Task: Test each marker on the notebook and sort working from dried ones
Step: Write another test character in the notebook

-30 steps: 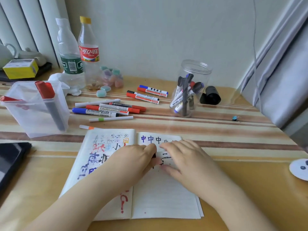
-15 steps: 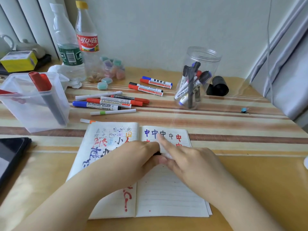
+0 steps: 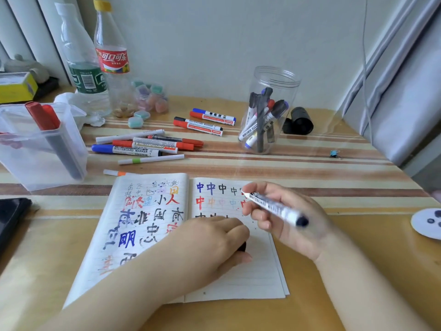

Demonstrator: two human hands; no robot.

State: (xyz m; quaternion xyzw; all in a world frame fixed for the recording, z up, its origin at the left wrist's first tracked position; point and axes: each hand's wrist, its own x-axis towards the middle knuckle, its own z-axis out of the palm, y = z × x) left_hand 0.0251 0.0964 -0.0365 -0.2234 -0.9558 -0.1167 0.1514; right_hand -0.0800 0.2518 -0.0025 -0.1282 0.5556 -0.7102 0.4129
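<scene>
Right hand [image 3: 281, 218] gripping a white-barrelled whiteboard marker with a dark end [image 3: 274, 206], fingers curled round the barrel, held over the right page of the open lined notebook [image 3: 238, 278] at the near middle of the tabletop [image 3: 358, 271]. Writing end towards the page top, tip hidden among the fingers; whether bare or capped cannot be told. Left hand [image 3: 214, 242] resting on the page, fingers curled over a small black object [image 3: 242, 246], probably the cap, though mostly hidden.

Best done, by judgement:
- Keep the left hand pressing the page flat.
- Aim for blank space below the rows of test characters, clear of wet ink.
- Draw one short, firm character; judge by line density.
- Recap fully before sorting.
- Then drop into the clear round plastic jar [image 3: 272, 111] at the far right, or the clear square plastic bin [image 3: 43, 161] at the left edge; which one takes dried ones cannot be told.
</scene>
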